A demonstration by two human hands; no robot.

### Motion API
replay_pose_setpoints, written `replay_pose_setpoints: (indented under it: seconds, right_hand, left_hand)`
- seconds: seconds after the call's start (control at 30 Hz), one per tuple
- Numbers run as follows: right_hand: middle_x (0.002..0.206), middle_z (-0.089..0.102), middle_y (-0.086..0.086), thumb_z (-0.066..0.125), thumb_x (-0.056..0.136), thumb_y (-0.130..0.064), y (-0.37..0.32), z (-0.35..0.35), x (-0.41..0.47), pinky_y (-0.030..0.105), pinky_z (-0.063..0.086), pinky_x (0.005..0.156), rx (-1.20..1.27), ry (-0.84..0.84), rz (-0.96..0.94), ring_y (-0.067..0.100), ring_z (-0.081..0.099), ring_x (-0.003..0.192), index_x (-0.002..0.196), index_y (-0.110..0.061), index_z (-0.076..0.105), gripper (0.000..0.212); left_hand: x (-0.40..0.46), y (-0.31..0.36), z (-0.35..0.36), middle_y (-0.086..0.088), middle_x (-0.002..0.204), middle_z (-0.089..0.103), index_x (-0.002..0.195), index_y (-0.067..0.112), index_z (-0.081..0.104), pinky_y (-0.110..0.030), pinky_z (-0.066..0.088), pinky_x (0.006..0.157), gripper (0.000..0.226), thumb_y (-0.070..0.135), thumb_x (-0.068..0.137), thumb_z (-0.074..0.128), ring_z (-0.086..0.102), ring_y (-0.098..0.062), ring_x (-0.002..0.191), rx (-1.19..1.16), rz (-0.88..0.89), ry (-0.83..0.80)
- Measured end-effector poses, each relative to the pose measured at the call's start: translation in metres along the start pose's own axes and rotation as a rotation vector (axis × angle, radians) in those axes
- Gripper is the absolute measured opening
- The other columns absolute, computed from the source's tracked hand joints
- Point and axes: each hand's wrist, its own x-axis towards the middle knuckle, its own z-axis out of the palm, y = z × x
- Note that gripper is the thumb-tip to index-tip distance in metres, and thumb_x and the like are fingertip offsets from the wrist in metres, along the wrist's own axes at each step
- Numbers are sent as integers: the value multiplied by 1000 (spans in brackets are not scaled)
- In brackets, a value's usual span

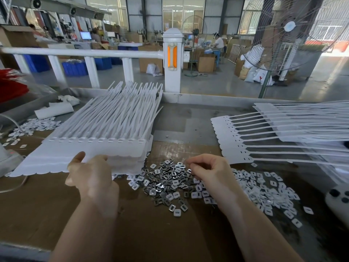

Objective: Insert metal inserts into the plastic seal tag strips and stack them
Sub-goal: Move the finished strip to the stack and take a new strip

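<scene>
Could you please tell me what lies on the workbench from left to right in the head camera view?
Scattered white pieces → stack of seal tag strips gripped by the left hand → pile of metal inserts under the right hand → white plastic inserts → second strip stack.

Seal tag strips (105, 118) white; metal inserts (168, 178) silver-grey; cardboard (37, 205) brown.

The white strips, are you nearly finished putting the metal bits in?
I can't tell how many are done. The left hand grips the top strip of the left stack. The right hand picks at the pile of metal inserts, which is still big. More strips lie fanned out on the right.
</scene>
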Motion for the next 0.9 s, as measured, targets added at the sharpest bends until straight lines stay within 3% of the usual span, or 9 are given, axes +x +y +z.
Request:
replay_pose_setpoints:
  seconds: [0.17,0.3,0.37,0.5,0.6,0.67,0.8,0.9]
  right_hand:
    - [82,70,-11,63,87,-15,0,0,0,17,52,76,11,6,4,-4,62,78,88,-24,73,13]
    - [83,70,-11,64,86,-15,0,0,0,17,52,77,10,3,10,-3,62,78,88,-24,73,13]
    - [84,70,-11,63,87,-15,0,0,0,17,52,77,11,2,11,-3,62,78,88,-24,73,13]
    - [84,69,-11,63,87,-14,-1,0,0,16,51,76,1,0,11,-2,62,77,89,-24,72,14]
    - [84,69,-10,62,88,-14,0,0,-1,13,50,72,3,-7,13,-3,61,76,91,-23,72,13]
    - [84,69,-10,62,88,-14,0,0,-1,12,49,71,11,-10,14,-5,61,75,90,-23,72,14]
    - [83,69,-11,62,88,-13,0,0,0,10,48,69,18,-12,18,-6,60,76,90,-24,72,15]
    - [83,69,-12,62,87,-13,0,1,0,8,47,68,16,-10,20,-7,60,76,90,-24,72,15]
  left_hand:
    - [8,-4,0,-9,139,41,134,20,44,-31,40,83,49,-1,90,44,50,-25,103,-46,-7,-54]
    - [8,-1,1,-17,132,50,131,3,47,-43,41,101,44,2,86,48,50,-34,119,-76,41,-100]
    - [7,1,0,-15,130,51,132,5,46,-37,40,101,45,0,88,45,49,-29,118,-75,22,-103]
    - [3,3,0,-13,131,51,135,6,45,-26,38,85,46,-5,90,39,47,-22,116,-78,47,-113]
    - [0,5,0,-13,138,46,136,7,44,-36,38,100,46,-2,91,41,45,-28,123,-65,57,-142]
    - [-3,8,0,-19,137,45,132,3,47,-46,38,101,42,-1,91,43,45,-36,123,-35,75,-170]
    - [-9,11,-1,-14,146,35,129,13,54,-44,36,101,55,-13,87,30,37,-32,131,36,96,-193]
    - [-10,12,0,-12,146,36,129,15,54,-45,35,100,52,-8,88,32,35,-30,132,1,84,-198]
